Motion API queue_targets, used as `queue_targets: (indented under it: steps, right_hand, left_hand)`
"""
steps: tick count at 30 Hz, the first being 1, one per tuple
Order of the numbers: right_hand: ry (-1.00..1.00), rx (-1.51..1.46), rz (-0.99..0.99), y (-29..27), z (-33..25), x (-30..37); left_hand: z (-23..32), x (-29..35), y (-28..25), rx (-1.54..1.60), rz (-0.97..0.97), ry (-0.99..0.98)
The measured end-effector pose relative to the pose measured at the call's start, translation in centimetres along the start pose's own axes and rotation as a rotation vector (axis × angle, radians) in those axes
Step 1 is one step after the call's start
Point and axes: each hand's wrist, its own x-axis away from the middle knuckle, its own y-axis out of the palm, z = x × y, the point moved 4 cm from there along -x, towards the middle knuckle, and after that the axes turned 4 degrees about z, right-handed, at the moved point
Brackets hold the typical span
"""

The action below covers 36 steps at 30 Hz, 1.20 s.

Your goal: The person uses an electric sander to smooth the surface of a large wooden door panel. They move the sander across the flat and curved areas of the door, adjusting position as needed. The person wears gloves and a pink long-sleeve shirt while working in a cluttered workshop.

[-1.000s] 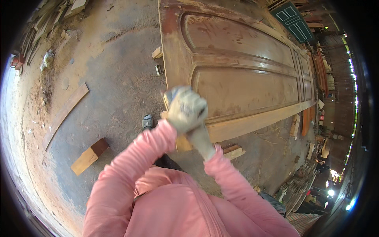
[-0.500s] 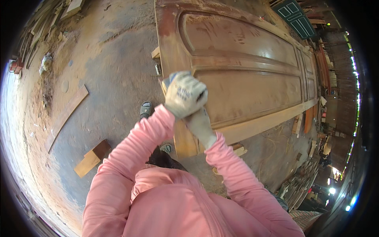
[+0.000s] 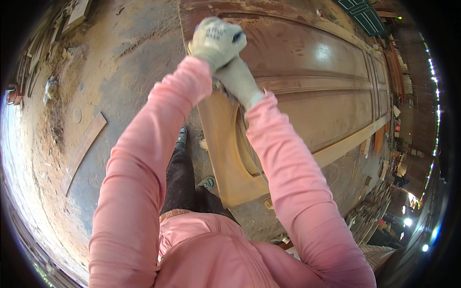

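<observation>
A large wooden panelled door (image 3: 307, 115) lies in front of me, brown with reddish patches and dusty. Over its left end, my left hand (image 3: 218, 41) in a pale work glove is closed, with its knuckles up. My right hand (image 3: 236, 79), gloved too, reaches in just below and partly under the left one. Its fingers are hidden. Whatever the hands grip is covered by the gloves and blurred. A thin grey cord (image 3: 258, 165) runs down over the door beside my right forearm.
A flat board (image 3: 85, 153) lies on the dirt floor at left. Timber (image 3: 77, 14) is stacked at the far left. A dark green door (image 3: 362, 17) stands at the far right, and scrap wood (image 3: 372, 211) is piled at lower right. My feet (image 3: 206, 183) stand close to the door's near end.
Both hands have moved forward together, away from me, along the door's left end. My arms are stretched further, and the door's near corner and the cord now show.
</observation>
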Motion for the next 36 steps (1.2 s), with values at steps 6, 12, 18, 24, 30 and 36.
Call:
queue_targets:
  steps: [6,12,18,24,30,36]
  right_hand:
    - [-0.067,0.03,-0.052,-2.3,4.9,17.9]
    - [-0.155,0.262,-0.03,-4.0,5.5,32.3]
    - [-0.108,0.243,-0.086,-2.7,8.2,25.8]
    - [-0.005,0.042,0.075,-4.9,2.6,7.8]
    - [-0.073,0.02,0.097,-3.9,1.8,3.3]
    - [-0.195,0.04,0.086,-4.9,1.2,3.4]
  left_hand:
    - [11.6,11.1,-3.6,0.199,-0.05,0.054]
    - [20.5,20.5,-7.5,0.333,-0.039,0.14]
    - [15.6,17.3,-2.9,0.257,-0.011,0.086]
    - [8.3,2.9,1.1,0.136,-0.175,0.054]
    - [5.4,0.2,1.0,0.146,-0.021,0.056]
    - [5.6,-0.1,0.8,0.183,0.052,0.031]
